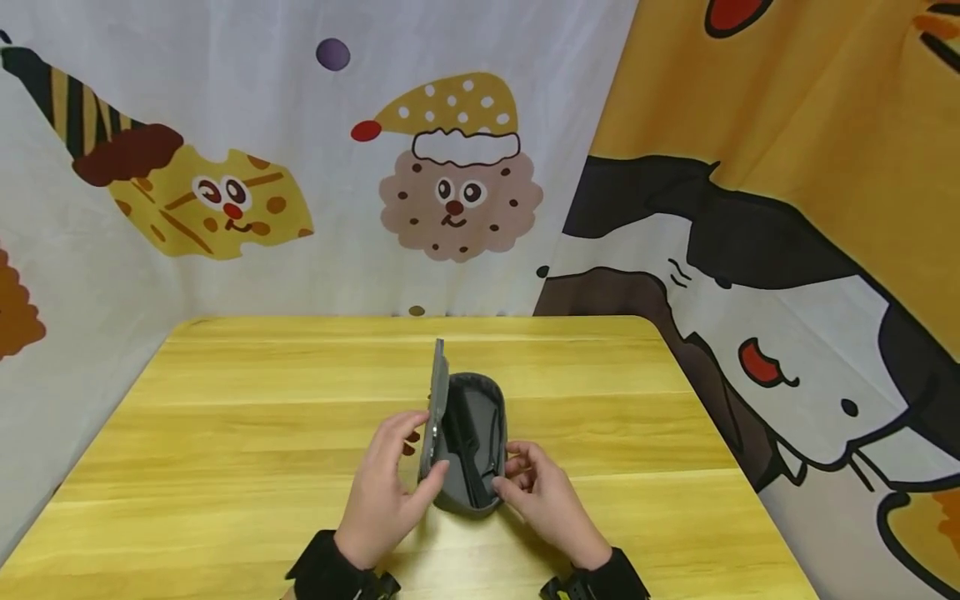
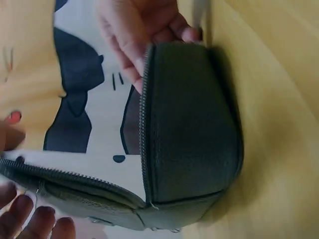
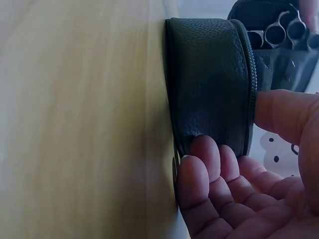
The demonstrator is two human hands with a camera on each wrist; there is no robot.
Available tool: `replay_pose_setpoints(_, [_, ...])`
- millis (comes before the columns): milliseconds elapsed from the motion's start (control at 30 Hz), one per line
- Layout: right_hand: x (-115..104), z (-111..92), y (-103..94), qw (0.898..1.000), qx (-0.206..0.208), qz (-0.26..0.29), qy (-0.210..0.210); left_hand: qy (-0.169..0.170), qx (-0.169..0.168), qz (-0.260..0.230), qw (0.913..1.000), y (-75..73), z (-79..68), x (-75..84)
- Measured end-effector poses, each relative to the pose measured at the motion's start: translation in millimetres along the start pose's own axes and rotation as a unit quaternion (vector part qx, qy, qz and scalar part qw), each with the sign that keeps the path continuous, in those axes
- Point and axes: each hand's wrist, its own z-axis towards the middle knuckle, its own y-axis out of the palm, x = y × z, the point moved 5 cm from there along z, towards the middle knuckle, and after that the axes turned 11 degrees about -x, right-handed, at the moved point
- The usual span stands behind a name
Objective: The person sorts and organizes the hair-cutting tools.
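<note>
A dark grey zippered case (image 1: 474,510) stands on the table with its lid (image 1: 437,408) raised on the left. Inside lies a long black tool (image 1: 463,442), wider at its far end and narrower toward me. My left hand (image 1: 386,483) holds the lid, fingers on its outer face and thumb at the near edge. On the other side, my right hand (image 1: 543,492) grips the case wall, thumb at the zippered rim and fingers against the outside. Metal scissor finger rings (image 3: 275,35) stick out of a pocket on the lid's inner side in the right wrist view.
The case rests on a light wood-grain table (image 1: 247,442) with rounded far corners. A curtain (image 1: 300,108) printed with cartoon figures hangs behind the table and along its sides. Black bands (image 1: 330,567) wrap both wrists.
</note>
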Motion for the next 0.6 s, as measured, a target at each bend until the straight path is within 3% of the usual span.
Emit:
replay_pose_setpoints(100, [1, 0, 2.1, 1.0, -0.001, 0.002, -0.002, 0.036, -0.041, 0.024, 0.9982, 8.2, 0.9, 5.9])
replay_pose_setpoints(167, [-1, -1, 3.0, 1.0, 0.002, -0.007, -0.007, 0.029, -0.061, 0.024, 0.9974, 11.9, 0.8, 5.6])
replay_pose_setpoints(233, [-2, -1, 3.2, 1.0, 0.006, -0.013, -0.01, -0.003, -0.071, 0.02, 0.9973, 14.4, 0.7, -0.1])
replay_pose_setpoints(333, [-2, 0, 2.3, 0.999, 0.009, -0.029, -0.012, -0.102, -0.093, -0.028, 0.99, 19.3, 1.7, -20.8])
replay_pose_setpoints(400, [-1, 1, 1.8, 0.999, 0.006, -0.033, -0.012, -0.186, -0.11, -0.088, 0.9723, 23.9, 0.2, -38.8])
replay_pose_setpoints(467, [0, 1, 1.6, 0.999, 0.005, -0.037, -0.015, -0.26, -0.129, -0.168, 0.9422, 30.0, -2.3, -54.8])
replay_pose_setpoints(533, [1, 2, 1.9, 0.999, 0.001, -0.039, -0.018, -0.305, -0.145, -0.241, 0.91, 35.3, -4.9, -65.9])
replay_pose_setpoints(600, [1, 3, 2.2, 0.999, -0.003, -0.041, -0.019, -0.325, -0.156, -0.308, 0.8802, 39.2, -5.7, -72.4])
